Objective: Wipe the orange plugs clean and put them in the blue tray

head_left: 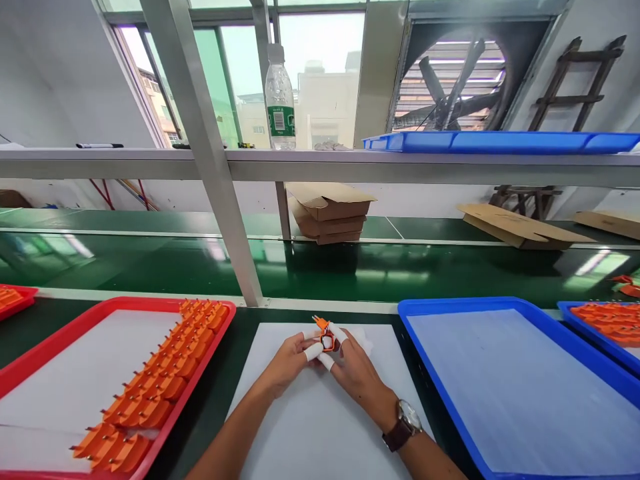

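Note:
Both hands meet over a white sheet (320, 413) on the bench. Between their fingertips they hold a small orange plastic part (327, 341) with pointed prongs at its top and a dark, whitish middle. My left hand (293, 360) is closed on its left side, my right hand (353, 363) on its right. White covers sit on several thumb and finger tips. The fingers hide some of the part. To the left, a red tray (107, 307) bears rows of orange pieces (165, 377) with small dark pins along its right side.
A blue tray (465, 307) lined with white stands at the right, another blue tray with orange pieces (610, 320) beyond it. Behind runs a green conveyor belt (320, 270). A slanted metal post (215, 160) rises to a shelf holding a bottle (281, 100). Cardboard boxes (333, 217) stand farther back.

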A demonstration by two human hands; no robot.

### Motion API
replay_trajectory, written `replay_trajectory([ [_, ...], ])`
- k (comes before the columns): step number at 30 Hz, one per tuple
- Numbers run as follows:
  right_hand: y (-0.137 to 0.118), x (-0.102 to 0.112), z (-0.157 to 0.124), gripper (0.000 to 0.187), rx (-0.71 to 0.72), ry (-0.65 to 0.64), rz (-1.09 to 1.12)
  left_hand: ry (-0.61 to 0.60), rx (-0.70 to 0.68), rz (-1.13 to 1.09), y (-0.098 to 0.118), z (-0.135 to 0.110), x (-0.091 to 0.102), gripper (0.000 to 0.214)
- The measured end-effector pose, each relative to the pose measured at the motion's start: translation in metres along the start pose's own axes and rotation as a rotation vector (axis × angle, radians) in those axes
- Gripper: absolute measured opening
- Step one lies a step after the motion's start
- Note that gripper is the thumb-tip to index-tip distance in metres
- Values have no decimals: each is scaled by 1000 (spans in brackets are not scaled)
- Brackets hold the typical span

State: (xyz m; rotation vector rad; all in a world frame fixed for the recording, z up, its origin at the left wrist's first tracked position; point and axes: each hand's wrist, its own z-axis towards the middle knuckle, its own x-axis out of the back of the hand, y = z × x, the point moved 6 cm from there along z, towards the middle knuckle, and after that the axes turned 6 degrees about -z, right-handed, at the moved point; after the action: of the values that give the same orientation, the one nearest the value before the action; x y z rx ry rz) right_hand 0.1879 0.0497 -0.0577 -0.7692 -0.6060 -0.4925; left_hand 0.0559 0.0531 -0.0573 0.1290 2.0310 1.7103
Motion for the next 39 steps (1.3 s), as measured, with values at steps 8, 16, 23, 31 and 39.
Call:
replay_trajectory([
  [8, -11, 14, -5, 55, 121, 56, 66, 33, 53, -67, 4, -2, -7, 29],
  [16, -17, 16, -7, 57, 173, 80, 100, 84, 33, -99, -5, 2, 0, 28],
  [23, -18, 9, -12, 62, 243, 98, 80, 189, 11, -28, -11, 2, 5, 29],
  [31, -15, 4, -12, 65, 232, 41, 76, 243, -24, -16, -15, 2, 4, 28],
  [39, -14, 10, -9, 58, 175, 67, 126, 99, 25, -161, -9, 1, 2, 28],
])
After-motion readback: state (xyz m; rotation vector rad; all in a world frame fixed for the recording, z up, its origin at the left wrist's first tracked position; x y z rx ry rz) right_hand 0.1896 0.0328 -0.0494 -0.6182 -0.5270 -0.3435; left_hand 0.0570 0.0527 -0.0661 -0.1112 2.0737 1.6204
